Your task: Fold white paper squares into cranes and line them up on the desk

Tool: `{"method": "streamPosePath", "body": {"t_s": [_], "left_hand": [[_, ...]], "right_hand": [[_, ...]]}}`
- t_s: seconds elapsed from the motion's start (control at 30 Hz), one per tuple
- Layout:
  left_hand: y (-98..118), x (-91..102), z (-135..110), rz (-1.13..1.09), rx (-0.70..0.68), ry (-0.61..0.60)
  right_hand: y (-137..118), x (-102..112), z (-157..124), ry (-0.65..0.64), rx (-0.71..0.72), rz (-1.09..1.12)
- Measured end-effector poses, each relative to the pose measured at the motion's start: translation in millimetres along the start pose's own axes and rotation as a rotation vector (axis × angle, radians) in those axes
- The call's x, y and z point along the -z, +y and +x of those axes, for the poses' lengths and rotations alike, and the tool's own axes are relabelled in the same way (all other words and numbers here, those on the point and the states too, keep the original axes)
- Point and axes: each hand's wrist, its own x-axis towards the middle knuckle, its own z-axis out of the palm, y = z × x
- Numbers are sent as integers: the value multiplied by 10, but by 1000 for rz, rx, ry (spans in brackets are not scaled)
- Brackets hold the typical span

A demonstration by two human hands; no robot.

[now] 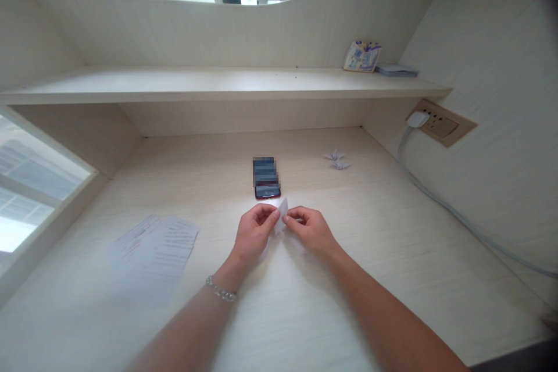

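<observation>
The left hand (253,232) and right hand (311,231), fingers curled nearly closed, each pinched 1 side of a folded white paper (282,212), held just above the middle of a pale desk (392,256), probably to work a crease. A phone (265,177) lay just beyond. 2 paper figures (335,158) sat farther right. No containers showed; the shelf (174,84) held a printed packet (361,56).

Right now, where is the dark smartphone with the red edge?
In the head view the dark smartphone lies flat on the pale wooden desk, just beyond the small white folded paper pinched between the left hand and right hand.
</observation>
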Motion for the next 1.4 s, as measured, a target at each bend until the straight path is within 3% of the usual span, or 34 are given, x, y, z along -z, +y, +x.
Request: {"method": "streamPosePath", "body": {"t_s": [0.2,0.33,0.53,0.77,1.0,1.4], "left_hand": [[47,-14,-28,90,-27,2],[53,-15,-27,99,1,-13],[24,12,-17,-42,62,-23],[23,27,-14,38,37,-3],[1,28,-15,83,14,9],[17,28,-34,82,39,-90]], "right_hand": [[-25,39,8,-87,-3,59],[-8,77,48,-36,-22,211],[28,69,54,86,-12,183],[-12,74,12,33,86,-42],[22,54,29,56,64,67],[17,110,43,-93,-22,153]]}}
